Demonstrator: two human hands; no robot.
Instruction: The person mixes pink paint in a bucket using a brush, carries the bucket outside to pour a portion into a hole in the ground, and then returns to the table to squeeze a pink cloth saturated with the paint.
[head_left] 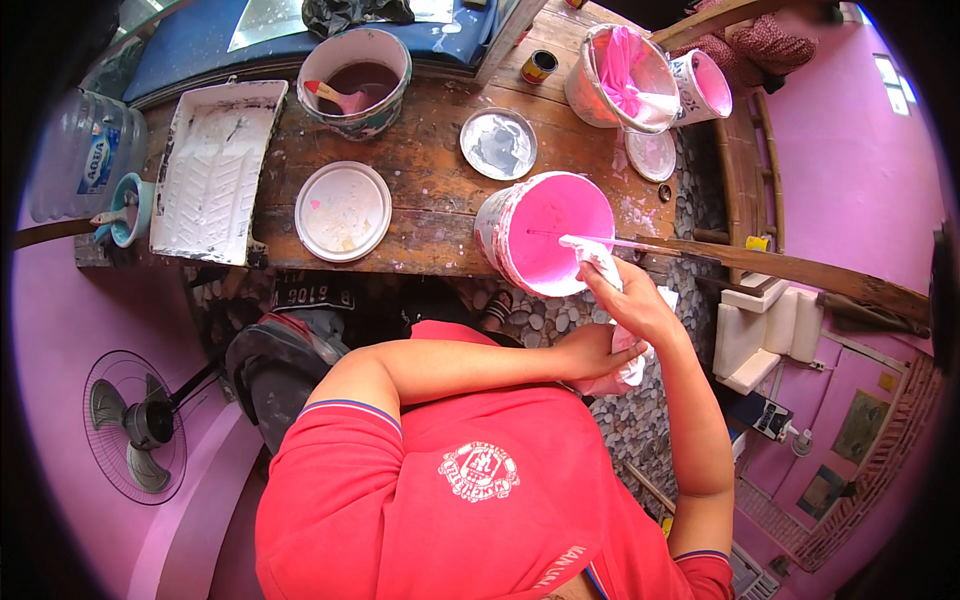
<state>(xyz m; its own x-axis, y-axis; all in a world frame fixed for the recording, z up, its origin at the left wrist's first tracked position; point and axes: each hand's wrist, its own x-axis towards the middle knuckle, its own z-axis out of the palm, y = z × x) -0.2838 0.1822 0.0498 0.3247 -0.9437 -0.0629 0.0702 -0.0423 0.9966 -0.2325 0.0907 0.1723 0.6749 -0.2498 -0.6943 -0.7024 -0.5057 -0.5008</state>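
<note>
My right hand grips a crumpled white cloth whose end lies against the near right rim of a bucket, coated inside with bright pink paint. Lower down, my left hand reaches across from the left and is closed on a hanging, pink-tinged part of the cloth. A long wooden strip runs right from beside the bucket's rim; its pale, narrow end passes by the cloth. Whether a hand touches that strip, I cannot tell.
On the wooden table stand a paint tray, a bucket of dark liquid with a paintbrush, a lid, another lid, and a small can. Pink-stained buckets stand far right. A fan is at left.
</note>
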